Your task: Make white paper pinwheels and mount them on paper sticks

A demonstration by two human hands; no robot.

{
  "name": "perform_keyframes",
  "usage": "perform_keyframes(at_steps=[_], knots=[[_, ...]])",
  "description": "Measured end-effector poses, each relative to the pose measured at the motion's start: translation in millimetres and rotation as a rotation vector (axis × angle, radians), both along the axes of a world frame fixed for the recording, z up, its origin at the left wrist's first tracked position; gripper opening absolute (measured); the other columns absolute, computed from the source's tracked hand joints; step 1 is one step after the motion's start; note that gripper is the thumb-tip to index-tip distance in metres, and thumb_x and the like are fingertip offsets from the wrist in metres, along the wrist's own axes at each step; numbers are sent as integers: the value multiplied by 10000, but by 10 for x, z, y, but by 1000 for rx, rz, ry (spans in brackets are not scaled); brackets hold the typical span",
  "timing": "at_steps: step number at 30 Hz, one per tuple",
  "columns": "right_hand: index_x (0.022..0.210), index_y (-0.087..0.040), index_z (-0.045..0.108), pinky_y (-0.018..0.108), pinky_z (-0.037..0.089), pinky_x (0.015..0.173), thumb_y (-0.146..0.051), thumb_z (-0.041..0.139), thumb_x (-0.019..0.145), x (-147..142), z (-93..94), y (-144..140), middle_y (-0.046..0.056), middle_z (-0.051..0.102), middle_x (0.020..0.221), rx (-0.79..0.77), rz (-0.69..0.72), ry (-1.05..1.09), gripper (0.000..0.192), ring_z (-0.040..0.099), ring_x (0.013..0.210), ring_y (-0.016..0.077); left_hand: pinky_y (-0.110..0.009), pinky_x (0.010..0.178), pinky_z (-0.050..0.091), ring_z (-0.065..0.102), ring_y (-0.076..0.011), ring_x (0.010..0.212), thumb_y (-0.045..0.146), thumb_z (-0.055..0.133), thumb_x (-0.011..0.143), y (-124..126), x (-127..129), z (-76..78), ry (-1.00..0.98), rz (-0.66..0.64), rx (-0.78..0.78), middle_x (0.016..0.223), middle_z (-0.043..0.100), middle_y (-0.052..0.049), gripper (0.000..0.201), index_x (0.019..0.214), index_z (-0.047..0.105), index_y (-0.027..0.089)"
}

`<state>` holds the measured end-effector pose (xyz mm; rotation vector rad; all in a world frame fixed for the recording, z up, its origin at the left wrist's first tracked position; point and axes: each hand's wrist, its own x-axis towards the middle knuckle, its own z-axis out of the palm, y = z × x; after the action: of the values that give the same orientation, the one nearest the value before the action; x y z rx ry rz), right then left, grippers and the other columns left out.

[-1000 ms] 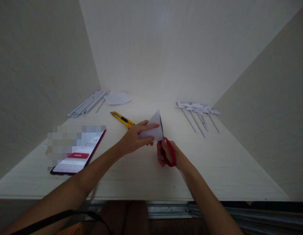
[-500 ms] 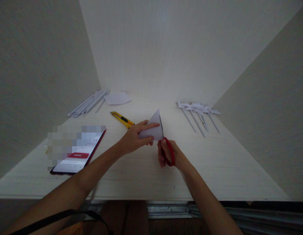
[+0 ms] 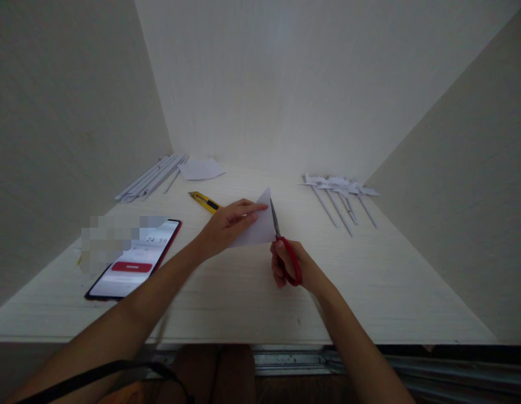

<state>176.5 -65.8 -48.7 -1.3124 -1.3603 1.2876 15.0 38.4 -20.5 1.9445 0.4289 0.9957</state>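
Observation:
Folded to a point at the top, a piece of white paper point(image 3: 263, 226) is held by my left hand point(image 3: 229, 225), its fingers lying across the front and the thumb near the index finger. My right hand point(image 3: 287, 261) grips the red handles of a pair of scissors point(image 3: 294, 264). Their metal blades point up and away, close along the paper's right edge; whether they touch it I cannot tell. A yellow utility knife point(image 3: 204, 202) lies on the table behind my left hand, its lower end hidden by that hand.
A phone point(image 3: 136, 268) with a lit screen lies by my left forearm. Rolled paper sticks point(image 3: 153, 179) and loose paper sheets point(image 3: 202, 169) are at the back left. Several paper pinwheels on sticks point(image 3: 338, 185) lie at the back right. Walls point(image 3: 268, 84) enclose the table point(image 3: 369, 297).
My left hand and the paper have shifted slightly left, away from the scissors, and the fingers have changed position on the paper. More of the blades shows now. My right hand has barely moved.

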Motion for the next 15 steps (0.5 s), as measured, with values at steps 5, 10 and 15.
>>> perform_keyframes(at_steps=[5,10,15], knots=[[711,-177,418,185,307,321,-626,357,794,-19,-6,-4,-52,446,459,-32,43,39,461,459,345,85,-181,593,423,546,-112,778,236,549,797,-23,41,-28,-41,131,-11,924,611,-53,241,996,674,183],[728,-187,381,187,269,361,-649,410,754,-27,-18,2,-71,364,530,-37,120,175,465,352,382,46,-177,527,405,537,-96,691,231,593,752,-39,45,-48,-89,204,-60,874,622,-45,241,969,686,182],[744,-194,364,202,225,409,-707,489,645,27,36,-42,-47,372,617,-100,309,206,538,336,481,59,-182,507,393,521,-91,652,218,602,739,-54,34,-47,-109,183,-56,825,621,-40,241,961,690,181]])
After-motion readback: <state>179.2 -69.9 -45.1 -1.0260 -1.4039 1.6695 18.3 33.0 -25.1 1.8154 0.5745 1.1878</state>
